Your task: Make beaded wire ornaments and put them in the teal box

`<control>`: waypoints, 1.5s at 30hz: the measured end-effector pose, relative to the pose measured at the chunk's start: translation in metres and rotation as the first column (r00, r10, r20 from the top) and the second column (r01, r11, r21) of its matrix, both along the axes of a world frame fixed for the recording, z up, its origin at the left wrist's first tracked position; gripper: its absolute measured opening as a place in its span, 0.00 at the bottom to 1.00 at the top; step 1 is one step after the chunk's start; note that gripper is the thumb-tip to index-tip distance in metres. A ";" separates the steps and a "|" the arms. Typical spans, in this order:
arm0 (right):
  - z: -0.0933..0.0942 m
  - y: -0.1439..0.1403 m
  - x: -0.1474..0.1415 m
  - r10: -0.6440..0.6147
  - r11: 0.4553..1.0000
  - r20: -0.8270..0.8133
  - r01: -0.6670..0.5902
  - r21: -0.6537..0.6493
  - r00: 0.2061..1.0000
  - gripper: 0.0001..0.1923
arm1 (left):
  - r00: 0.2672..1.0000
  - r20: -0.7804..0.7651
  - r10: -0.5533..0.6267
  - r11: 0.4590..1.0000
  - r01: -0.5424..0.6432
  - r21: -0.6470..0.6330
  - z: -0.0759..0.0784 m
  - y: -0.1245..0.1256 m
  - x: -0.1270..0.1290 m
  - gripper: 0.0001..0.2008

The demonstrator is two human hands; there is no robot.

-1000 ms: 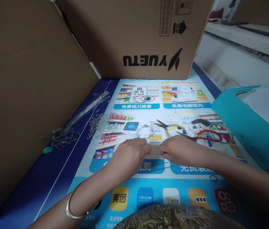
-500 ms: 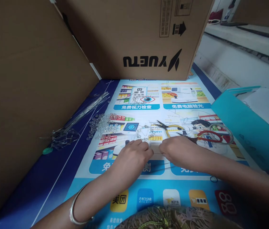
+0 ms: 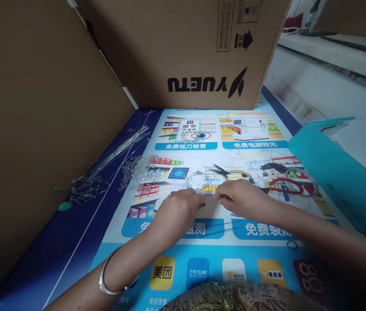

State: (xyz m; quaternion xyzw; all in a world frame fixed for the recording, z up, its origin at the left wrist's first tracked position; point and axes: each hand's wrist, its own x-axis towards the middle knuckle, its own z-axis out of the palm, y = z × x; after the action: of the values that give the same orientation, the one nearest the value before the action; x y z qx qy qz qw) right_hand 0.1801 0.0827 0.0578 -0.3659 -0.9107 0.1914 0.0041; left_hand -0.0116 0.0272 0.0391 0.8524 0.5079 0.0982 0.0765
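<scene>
My left hand (image 3: 178,209) and right hand (image 3: 239,196) both pinch a thin wire (image 3: 211,199) over the printed mat (image 3: 267,259), fingers closed on it; beaded wire piece (image 3: 198,179) just beyond looks part-built; loose clear beads (image 3: 137,168) remain; pliers (image 3: 231,172) lie idle.

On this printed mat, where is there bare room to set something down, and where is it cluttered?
Bare patches: the dark blue strip of the mat between the left cardboard wall and the left hand, and the far panels before the YUETU box. Crowded: the clear beads, wire bundle, pliers and red scissors around the right hand.
</scene>
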 end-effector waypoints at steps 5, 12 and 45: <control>-0.002 0.008 0.005 -0.011 0.994 -0.094 0.001 -0.112 0.995 0.10 | 0.998 0.065 0.023 0.999 -0.021 -0.041 -0.003 0.003 -0.001 0.10; -0.005 0.006 0.005 0.046 0.999 0.035 -0.047 0.023 0.998 0.10 | 0.994 -0.110 -0.019 1.000 0.018 -0.013 0.004 0.000 0.000 0.07; -0.010 0.010 0.003 -0.080 0.992 -0.159 0.063 -0.108 0.984 0.08 | 0.987 0.133 0.090 0.995 -0.095 0.032 -0.005 0.007 -0.005 0.10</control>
State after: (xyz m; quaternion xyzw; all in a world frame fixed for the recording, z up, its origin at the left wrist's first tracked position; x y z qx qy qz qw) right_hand 0.1834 0.0928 0.0481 -0.3813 -0.8826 0.2669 0.0665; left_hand -0.0164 0.0342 0.0345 0.8209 0.5389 0.1671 0.0886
